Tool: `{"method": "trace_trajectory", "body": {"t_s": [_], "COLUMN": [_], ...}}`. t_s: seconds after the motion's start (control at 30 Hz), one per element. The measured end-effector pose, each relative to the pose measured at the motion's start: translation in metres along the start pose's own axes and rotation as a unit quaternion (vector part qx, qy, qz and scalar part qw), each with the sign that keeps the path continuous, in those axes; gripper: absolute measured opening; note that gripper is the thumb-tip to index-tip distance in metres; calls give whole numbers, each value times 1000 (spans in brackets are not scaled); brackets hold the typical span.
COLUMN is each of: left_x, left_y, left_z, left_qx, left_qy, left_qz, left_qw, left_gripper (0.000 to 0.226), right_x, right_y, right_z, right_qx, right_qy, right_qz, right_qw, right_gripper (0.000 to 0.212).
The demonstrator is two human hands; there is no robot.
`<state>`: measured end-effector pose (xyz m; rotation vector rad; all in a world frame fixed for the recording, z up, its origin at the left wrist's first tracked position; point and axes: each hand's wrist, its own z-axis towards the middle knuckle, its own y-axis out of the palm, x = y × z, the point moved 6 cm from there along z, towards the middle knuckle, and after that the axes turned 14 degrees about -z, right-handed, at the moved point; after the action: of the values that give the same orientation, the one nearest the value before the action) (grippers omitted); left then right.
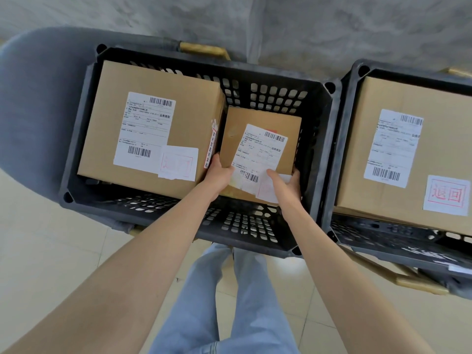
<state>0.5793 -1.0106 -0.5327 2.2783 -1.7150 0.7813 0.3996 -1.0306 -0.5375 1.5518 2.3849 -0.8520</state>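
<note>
The person holds the small box [237, 129] in the right half of the black crate [268, 98], just beside the large box [107, 103]. The left hand [219, 172] and right hand [286, 182] have their fingers gripping its near corners. Keeping it level and clear of the crate's walls seems wise. Its barcoded label reads 业务类型. Right of the crate, a third box [383, 98] bears a red 退回 stamp.

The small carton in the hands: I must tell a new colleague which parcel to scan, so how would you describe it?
Look in the left black crate, on the grey chair. Two cartons are inside; the small carton is the right-hand one, gripped by the left hand and right hand. It is much smaller than the large carton beside it, and its label lies skewed.
</note>
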Motion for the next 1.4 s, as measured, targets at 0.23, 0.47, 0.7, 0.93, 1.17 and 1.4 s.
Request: {"method": "trace_trajectory", "body": {"t_s": [0.23,0.47,0.7,0.93,1.17,1.4], "left_x": [16,38,73,94,98,81], "left_y": [1,-3,-8,-23,-28,-9], "left_z": [-20,-53,-100,-148,-192,-244], "left_qx": [11,-4,-40,-80,-143,-185], "left_qy": [16,42,98,170,305,453], "left_qz": [25,28,51,112,310,495], "left_qw": [1000,999,993,976,889,718], "left_gripper": [66,65,66,55,45,42], "right_x": [-2,-24,-46,-59,-43,33], "right_y": [-4,-22,-46,-64,-73,-101], "right_z": [-7,-41,-85,-136,-202,-277], "right_qx": [-30,-21,-16,35,148,325], "right_qy": [15,-16,-55,-108,-179,-143], "right_qz": [-3,24,42,40,-36,-149], "right_qw": [999,999,997,993,972,923], "right_gripper": [82,88,80,76,74,62]}}
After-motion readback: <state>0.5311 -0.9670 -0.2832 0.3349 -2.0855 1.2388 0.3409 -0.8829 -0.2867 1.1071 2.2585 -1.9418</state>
